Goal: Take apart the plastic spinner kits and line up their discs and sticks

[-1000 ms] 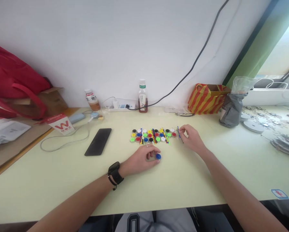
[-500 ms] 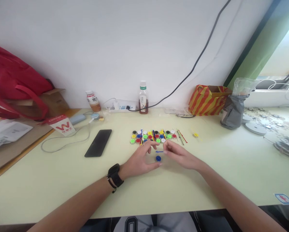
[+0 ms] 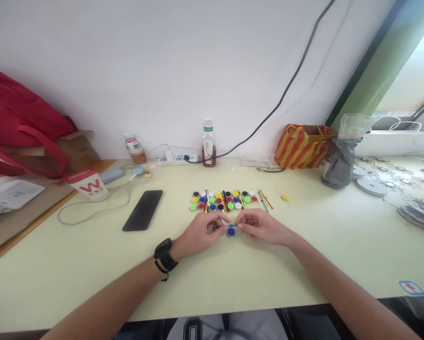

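Between my two hands stretches a thin blue plastic strip (image 3: 232,226), pinched at one end by each. My left hand (image 3: 204,232) closes thumb and forefinger on its left end. My right hand (image 3: 259,226) is closed on the right end. Just under the strip, a small round piece with a blue top (image 3: 231,233) and a clear base rests on the table; whether the strip touches it I cannot tell. Beyond my hands lie rows of small round pieces (image 3: 219,200) in several colours, with bundles of thin coloured strips (image 3: 225,200) among them.
A black phone (image 3: 142,210) lies left of my hands. Loose strips (image 3: 265,200) and a yellow round piece (image 3: 285,197) are to the right. Along the wall stand a bottle (image 3: 208,146), a power strip (image 3: 178,156) and a striped bag (image 3: 302,146).
My left hand has closed from an open spread and now pinches the blue strip's left end. The strip, earlier held only by my right hand, has come down close to the blue-topped piece.
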`<state>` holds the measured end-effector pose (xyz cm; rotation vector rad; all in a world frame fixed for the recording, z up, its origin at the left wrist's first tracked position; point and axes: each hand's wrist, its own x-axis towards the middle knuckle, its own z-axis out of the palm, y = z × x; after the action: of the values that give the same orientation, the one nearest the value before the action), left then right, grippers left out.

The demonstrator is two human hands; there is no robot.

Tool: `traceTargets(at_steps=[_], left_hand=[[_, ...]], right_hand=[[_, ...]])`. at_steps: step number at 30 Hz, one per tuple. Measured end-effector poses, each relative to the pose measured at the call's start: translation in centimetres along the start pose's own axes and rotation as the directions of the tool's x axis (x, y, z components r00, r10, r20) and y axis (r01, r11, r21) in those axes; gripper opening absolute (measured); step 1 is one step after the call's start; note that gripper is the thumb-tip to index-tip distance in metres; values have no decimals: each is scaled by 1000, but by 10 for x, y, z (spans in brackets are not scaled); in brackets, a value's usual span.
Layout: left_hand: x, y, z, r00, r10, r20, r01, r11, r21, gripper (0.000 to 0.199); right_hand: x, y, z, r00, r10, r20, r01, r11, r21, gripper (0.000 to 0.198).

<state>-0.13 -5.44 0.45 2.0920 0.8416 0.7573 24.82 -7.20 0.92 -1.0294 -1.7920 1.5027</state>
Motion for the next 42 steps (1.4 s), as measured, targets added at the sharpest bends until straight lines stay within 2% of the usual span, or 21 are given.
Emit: traceTargets(at_steps=[6, 11, 15, 21, 28, 37, 42], left_hand=[[0, 0, -1, 993, -22, 112, 24, 1000, -19, 20], [1, 1, 1, 993, -42, 108, 39, 999, 31, 20], [2, -2, 2, 995, -54, 82, 50, 997, 51, 21], [2, -3, 2, 996, -73, 56, 69, 994, 80, 22], [3, -5, 3, 997, -76, 25, 74, 996, 54, 22], [3, -3, 3, 997, -68, 36, 65, 995, 82, 21], [2, -5, 4, 1000, -5, -31, 10, 987, 158, 21]], right_hand=[[-1, -2, 1, 985, 163, 48, -162, 986, -36, 12], [2, 3, 2, 970, 243, -3, -243, 970, 9, 18], [4, 8, 3, 967, 252, -45, -251, 968, 26, 27], [7, 10, 6, 966, 238, -99, -237, 971, 24, 25], [9, 16, 6, 966, 216, -143, -205, 975, 86, 31], [8, 10, 7, 954, 265, -140, -262, 964, 40, 19], [9, 9, 9, 958, 236, -160, -234, 972, 30, 22]])
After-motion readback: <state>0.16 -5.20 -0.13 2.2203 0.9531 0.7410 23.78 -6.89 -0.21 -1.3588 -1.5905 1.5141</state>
